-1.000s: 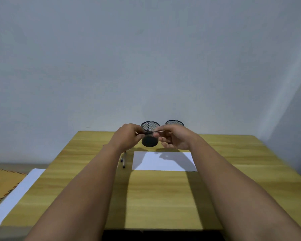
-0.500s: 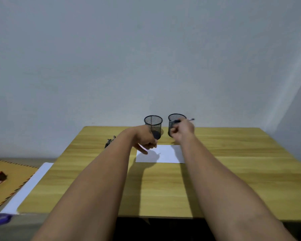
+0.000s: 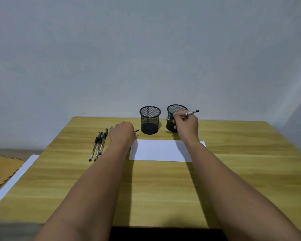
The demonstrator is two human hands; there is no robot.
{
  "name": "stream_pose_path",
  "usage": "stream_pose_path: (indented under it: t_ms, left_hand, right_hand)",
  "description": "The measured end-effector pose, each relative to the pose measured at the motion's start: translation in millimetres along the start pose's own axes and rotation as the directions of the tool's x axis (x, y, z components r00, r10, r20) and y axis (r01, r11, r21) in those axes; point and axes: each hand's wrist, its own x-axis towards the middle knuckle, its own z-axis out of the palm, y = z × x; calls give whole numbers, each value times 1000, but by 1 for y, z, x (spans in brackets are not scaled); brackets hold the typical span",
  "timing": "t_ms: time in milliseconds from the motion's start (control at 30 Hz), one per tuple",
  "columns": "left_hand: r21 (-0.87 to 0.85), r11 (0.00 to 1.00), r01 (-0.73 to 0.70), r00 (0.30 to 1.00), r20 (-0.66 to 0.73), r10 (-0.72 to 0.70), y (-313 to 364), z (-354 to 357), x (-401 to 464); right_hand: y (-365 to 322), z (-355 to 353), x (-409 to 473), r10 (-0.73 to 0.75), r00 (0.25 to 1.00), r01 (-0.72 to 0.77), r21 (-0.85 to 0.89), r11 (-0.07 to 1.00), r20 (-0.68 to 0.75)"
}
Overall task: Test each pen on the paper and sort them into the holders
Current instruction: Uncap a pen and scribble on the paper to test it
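Observation:
Two black mesh holders stand at the back of the wooden table [image 3: 163, 188], the left holder [image 3: 149, 120] and the right holder [image 3: 176, 108]. A white sheet of paper [image 3: 160, 150] lies in front of them. My right hand [image 3: 186, 126] grips a pen [image 3: 190, 113] level in front of the right holder's rim, tip pointing left. My left hand [image 3: 122, 133] rests palm down left of the left holder, and a small dark pen cap [image 3: 136, 131] sticks out from under its curled fingers. Several pens [image 3: 98, 145] lie side by side further left.
A pale wall rises right behind the table's far edge. Off the table's left side lie a white board [image 3: 12, 180] and a brown mat [image 3: 0, 169] lower down. Bare wood stretches right of the paper and toward the near edge.
My hands pulled apart from in front of the holders. The right hand kept the pen by the right holder. The left hand moved off the paper to the left, toward the lying pens.

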Motion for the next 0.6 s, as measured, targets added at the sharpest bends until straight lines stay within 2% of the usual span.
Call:
stream_pose_path:
  t_ms: [100, 400, 600]
  left_hand:
    - [46, 998, -31, 999, 13, 31, 0, 12, 7]
    - [115, 973, -202, 974, -82, 212, -9, 20, -8]
    - [5, 955, -298, 950, -97, 297, -12, 18, -40]
  right_hand:
    - [13, 4, -3, -2, 999, 3, -7, 1000, 42]
    - [31, 22, -34, 138, 971, -176, 193, 965, 196]
    - [50, -8, -44, 216, 971, -230, 154, 961, 103]
